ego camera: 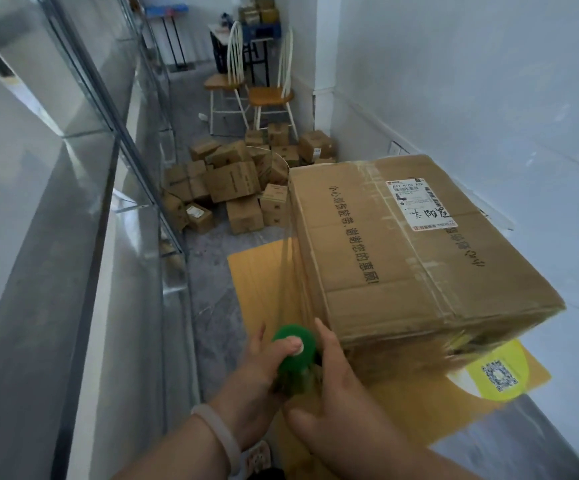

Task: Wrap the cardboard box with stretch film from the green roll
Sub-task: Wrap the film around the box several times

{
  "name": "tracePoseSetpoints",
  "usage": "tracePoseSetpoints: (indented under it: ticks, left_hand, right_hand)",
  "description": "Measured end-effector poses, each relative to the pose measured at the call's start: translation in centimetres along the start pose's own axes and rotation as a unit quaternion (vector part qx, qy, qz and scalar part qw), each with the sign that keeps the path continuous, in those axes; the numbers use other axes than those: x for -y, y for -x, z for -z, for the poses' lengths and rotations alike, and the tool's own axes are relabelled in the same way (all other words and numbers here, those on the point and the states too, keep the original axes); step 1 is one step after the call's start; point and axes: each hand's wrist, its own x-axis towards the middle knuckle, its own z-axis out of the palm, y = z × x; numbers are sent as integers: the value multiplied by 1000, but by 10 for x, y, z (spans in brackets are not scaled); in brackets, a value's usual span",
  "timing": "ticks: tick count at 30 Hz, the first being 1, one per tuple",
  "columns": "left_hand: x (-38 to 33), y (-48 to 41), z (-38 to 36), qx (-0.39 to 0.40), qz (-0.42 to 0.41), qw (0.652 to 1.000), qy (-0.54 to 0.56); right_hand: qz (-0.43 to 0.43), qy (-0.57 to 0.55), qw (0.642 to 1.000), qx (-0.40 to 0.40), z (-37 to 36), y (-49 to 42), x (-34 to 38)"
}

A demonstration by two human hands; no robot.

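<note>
Honestly looks early: stretch film (pixel 281 282) along just the left side of the cardboard box (pixel 402 244) on a yellow sheet (pixel 402 403). Left hand (pixel 253 372) and right hand (pixel 336 386) both gripping the green roll (pixel 296 355) nearby.

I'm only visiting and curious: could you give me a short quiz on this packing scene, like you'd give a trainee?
1. True or false: stretch film runs from the green roll to the cardboard box.
2. The white shipping label sits: A) on the box's top, B) on the floor, C) on a chair.
3. Whose thumb presses on the roll's green end, the left hand or the right hand?
Key: 1 true; 2 A; 3 left hand.
</note>
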Motion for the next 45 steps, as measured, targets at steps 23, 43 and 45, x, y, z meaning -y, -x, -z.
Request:
tracePoseSetpoints:
  ticks: [23, 43, 45]
  left_hand:
    - [78, 29, -70, -32, -13, 999, -26]
    - [117, 21, -138, -20, -19, 999, 33]
    - [119, 20, -142, -38, -13, 999, 31]
  right_hand:
    - [58, 66, 996, -15, 56, 51, -49]
    - [69, 25, 997, -35, 117, 72, -100]
    - [70, 43, 995, -63, 120, 72, -101]
